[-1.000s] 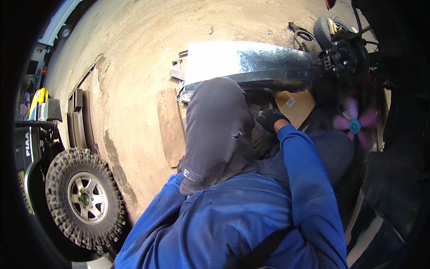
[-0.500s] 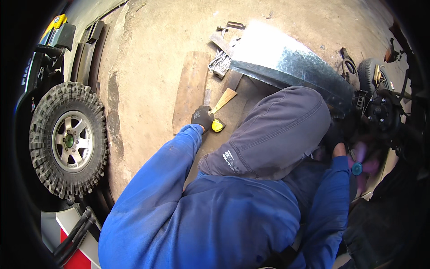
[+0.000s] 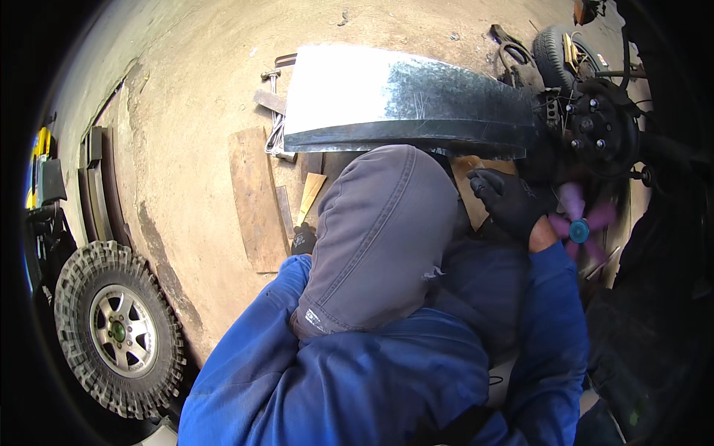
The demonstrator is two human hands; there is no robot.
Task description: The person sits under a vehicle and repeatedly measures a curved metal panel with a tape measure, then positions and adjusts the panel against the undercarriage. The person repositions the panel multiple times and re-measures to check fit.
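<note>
My left hand, in a black glove, is low beside the plank, partly behind my raised knee; its fingers are too hidden to read. Touching or close to it is the narrow yellow end of a pale, wedge-shaped strip. My right hand, also gloved in black, is over a brown flat piece just under the edge of a bent sheet of shiny metal. Its fingers are curled together, and what they hold, if anything, is too small to make out. My knee covers the floor between both hands.
A wooden plank lies left of the strip. Behind it are a hammer and a bundled cord. A purple fan and a dark wheel hub stand at right, a knobbly tyre at left.
My view has swung to the right, so things appear further left. My right hand has come out from behind my knee to the metal sheet's edge. The yellow tape measure is now hidden.
</note>
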